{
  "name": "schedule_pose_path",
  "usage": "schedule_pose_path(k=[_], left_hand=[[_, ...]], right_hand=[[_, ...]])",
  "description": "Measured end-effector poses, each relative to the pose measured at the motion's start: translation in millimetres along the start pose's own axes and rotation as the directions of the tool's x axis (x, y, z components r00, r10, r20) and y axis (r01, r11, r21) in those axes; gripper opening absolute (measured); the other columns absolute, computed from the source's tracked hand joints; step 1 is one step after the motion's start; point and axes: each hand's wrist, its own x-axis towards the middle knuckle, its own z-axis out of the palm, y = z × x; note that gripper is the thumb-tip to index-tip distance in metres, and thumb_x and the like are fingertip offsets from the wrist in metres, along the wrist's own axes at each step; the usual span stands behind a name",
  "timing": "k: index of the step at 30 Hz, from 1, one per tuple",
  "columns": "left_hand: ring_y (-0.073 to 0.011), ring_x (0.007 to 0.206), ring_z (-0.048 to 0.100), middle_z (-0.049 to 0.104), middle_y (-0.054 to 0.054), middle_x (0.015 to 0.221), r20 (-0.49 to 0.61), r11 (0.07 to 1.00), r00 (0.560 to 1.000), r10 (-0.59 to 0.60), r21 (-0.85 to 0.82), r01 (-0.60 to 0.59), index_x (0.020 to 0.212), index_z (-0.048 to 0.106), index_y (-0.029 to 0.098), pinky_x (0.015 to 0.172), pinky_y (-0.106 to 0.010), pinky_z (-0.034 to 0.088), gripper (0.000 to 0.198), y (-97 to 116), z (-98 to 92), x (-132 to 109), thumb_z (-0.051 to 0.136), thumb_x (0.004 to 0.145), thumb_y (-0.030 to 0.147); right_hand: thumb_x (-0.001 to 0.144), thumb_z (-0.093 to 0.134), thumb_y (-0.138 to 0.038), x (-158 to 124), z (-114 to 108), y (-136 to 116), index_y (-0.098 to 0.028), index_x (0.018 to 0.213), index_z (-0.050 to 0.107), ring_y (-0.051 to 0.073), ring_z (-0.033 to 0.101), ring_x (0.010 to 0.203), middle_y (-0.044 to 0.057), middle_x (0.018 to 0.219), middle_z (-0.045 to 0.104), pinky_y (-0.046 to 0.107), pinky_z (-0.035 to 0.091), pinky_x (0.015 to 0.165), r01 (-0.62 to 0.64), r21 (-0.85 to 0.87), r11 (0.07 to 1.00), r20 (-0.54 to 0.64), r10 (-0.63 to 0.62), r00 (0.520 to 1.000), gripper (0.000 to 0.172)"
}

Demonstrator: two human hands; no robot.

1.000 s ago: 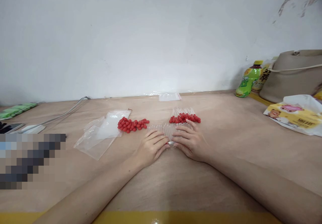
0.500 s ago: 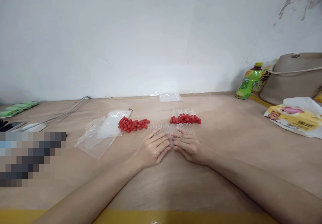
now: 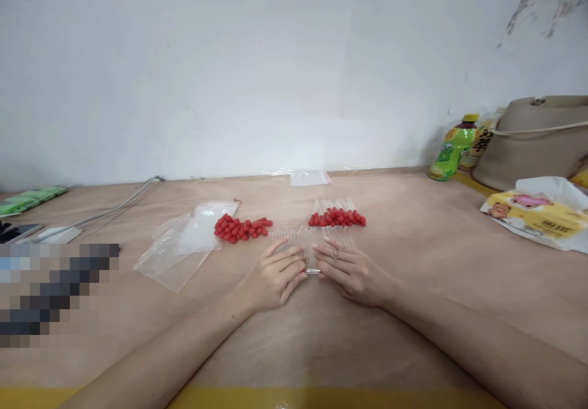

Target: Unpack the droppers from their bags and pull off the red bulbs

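A row of thin clear tubes (image 3: pixel 311 255) lies side by side on the brown table at the centre. My left hand (image 3: pixel 279 274) rests flat on the row's left part, fingers stretched out. Over its right part lies my right hand (image 3: pixel 349 271), also with fingers extended. A bit of red shows by the left fingertips. Several red rubber bulbs (image 3: pixel 236 228) are heaped to the left, beyond my left hand. Behind my right hand, more red bulbs (image 3: pixel 337 217) sit in a line, with clear tubes (image 3: pixel 335 203) reaching back from them.
Clear plastic bags (image 3: pixel 174 253) lie at the left, and a small bag (image 3: pixel 310 179) is by the wall. A grey cable (image 3: pixel 114 207) runs across the back left. At the right are a green bottle (image 3: pixel 452 149), a beige bag (image 3: pixel 533 146) and a yellow-white packet (image 3: pixel 537 216).
My hands have moved slightly apart and a little nearer to me, so more of the clear tubes shows between them.
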Motion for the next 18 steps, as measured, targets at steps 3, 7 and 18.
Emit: schedule_pose_path(k=[3,7,18], left_hand=[[-0.0180,0.102,0.059,0.069,-0.004,0.090,0.006,1.000,1.000,0.005,-0.009,-0.005,0.090,0.058,0.015,0.100,-0.039,0.035,0.011,0,0.0,-1,0.047,0.085,0.016],[-0.0185,0.105,0.057,0.068,-0.004,0.091,-0.010,0.999,1.000,0.017,-0.032,-0.017,0.092,0.057,0.015,0.098,-0.038,0.037,0.012,-3,-0.4,-6,0.049,0.084,0.013],[-0.0151,0.078,0.054,0.052,-0.005,0.084,-0.247,0.866,0.838,-0.487,-0.015,0.499,0.101,0.060,0.018,0.068,-0.028,0.047,0.022,-48,-31.1,-15,0.043,0.087,0.021]], right_hand=[[0.083,0.052,-0.011,-1,-4,-1,-0.007,0.097,0.060,0.022,0.049,0.115,0.012,0.101,0.066,0.041,0.041,0.101,0.046,-0.054,0.997,0.017,-0.045,0.999,0.017],[0.083,0.050,-0.011,-4,-11,1,-0.007,0.098,0.060,0.022,0.048,0.115,0.012,0.103,0.065,0.042,0.042,0.099,0.076,-0.076,0.994,0.027,-0.074,0.997,0.018],[0.086,0.046,-0.021,-6,1,19,-0.017,0.105,0.061,0.013,0.054,0.065,0.002,0.068,0.060,0.030,0.038,0.066,-0.481,-0.133,0.867,-0.034,0.481,0.876,0.024]])
